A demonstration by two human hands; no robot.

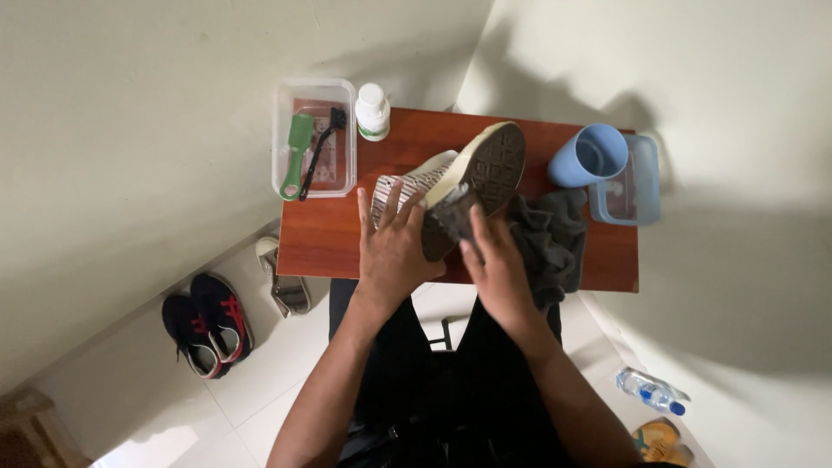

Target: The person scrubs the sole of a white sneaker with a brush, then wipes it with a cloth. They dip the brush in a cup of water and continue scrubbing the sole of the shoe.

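Note:
My left hand (394,247) grips a striped canvas shoe (451,178), tilted so its grey rubber sole faces up, over a small red-brown table (329,234). Pressed against the heel end of the sole, my right hand (496,264) holds a dark grey cloth (455,218). More of the dark cloth (555,238) lies bunched on the table to the right of my hands.
A clear tub (315,137) with a green brush and a black brush sits at the table's back left, beside a white bottle (373,111). A blue cup (589,156) rests on a blue container (637,182). Dark sneakers (208,325), a sandal (286,282) and a water bottle (652,392) lie on the floor.

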